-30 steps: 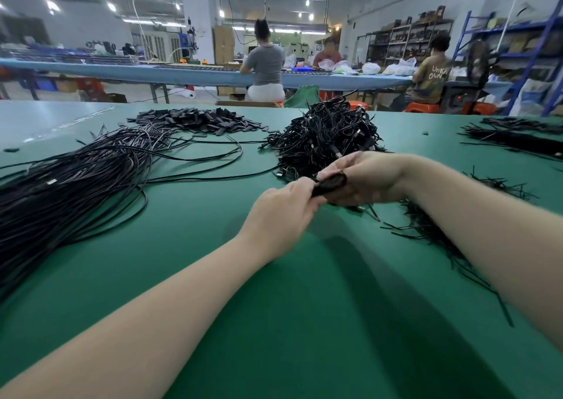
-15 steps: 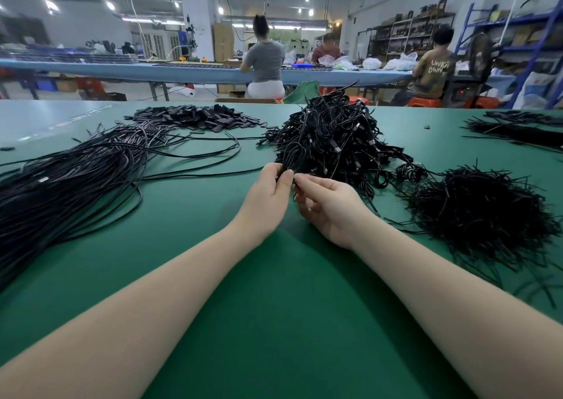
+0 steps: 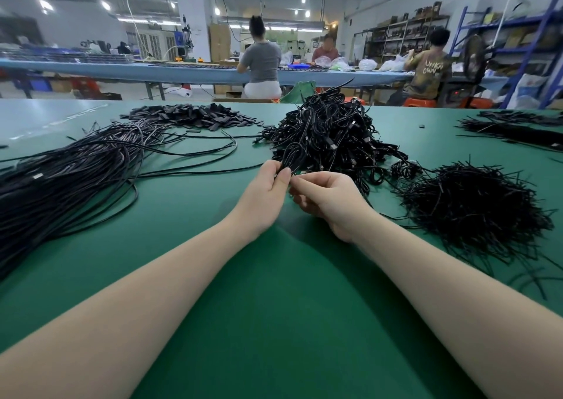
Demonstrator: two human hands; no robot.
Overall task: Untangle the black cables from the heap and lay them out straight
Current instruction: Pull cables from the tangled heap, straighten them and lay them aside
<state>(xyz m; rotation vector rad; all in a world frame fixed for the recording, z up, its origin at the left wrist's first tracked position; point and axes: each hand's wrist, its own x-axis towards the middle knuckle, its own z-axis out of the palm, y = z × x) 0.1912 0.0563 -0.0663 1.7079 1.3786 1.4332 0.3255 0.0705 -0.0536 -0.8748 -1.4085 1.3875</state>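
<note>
Heap: the tangled black cables [image 3: 329,136] sit just beyond your hands, slightly right of centre on the green worktop [image 3: 274,307].
Coiled cable: a looped bundle [image 3: 294,157] rises from your left hand [image 3: 268,185] toward the heap, long axis pointing away from you.
Hands: left hand pinches the loop's base; right hand [image 3: 326,197], fingers curled, meets it at that pinch, though whether it holds the cable I cannot tell.
Laid-out cables: straightened strands [image 3: 61,179] lie to your left.
Change: 0.5 s ago both hands reached flat at the heap's edge; now 1 coil is lifted clear.

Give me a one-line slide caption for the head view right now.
Left hand and right hand pinch a coiled black cable at the tangled heap's near edge.
</note>
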